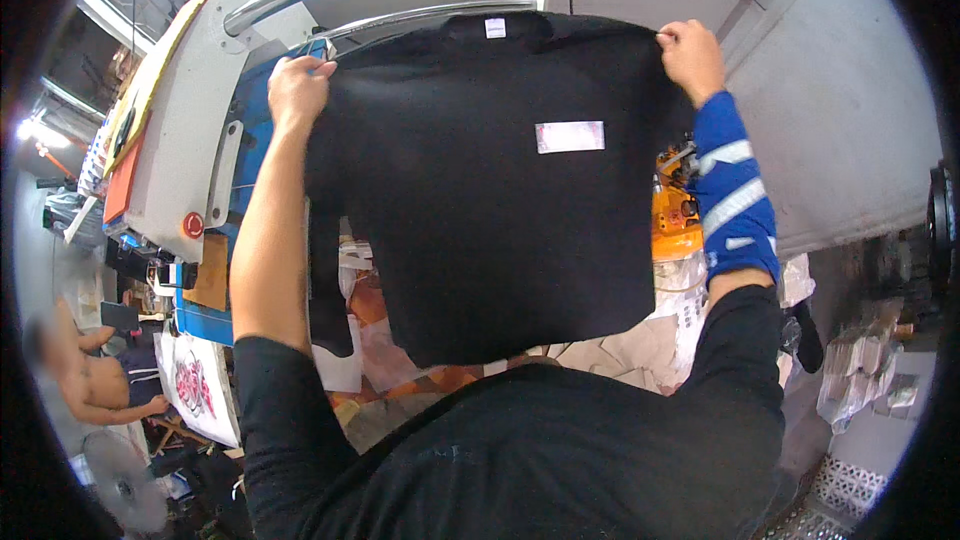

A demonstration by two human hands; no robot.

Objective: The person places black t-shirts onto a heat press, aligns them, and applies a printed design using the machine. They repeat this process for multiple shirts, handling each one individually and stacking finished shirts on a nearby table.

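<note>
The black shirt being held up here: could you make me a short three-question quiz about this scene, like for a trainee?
1. True or false: both hands grip the black shirt at its upper corners.
2. What sits on the right forearm? A) a blue sleeve with pale stripes B) a red glove C) nothing
3. What colour is the rectangular label on the shirt's front?

Key:
1. True. The left hand and right hand each have a grip on a shoulder corner.
2. A, the blue sleeve.
3. White, the rectangular label.
</note>
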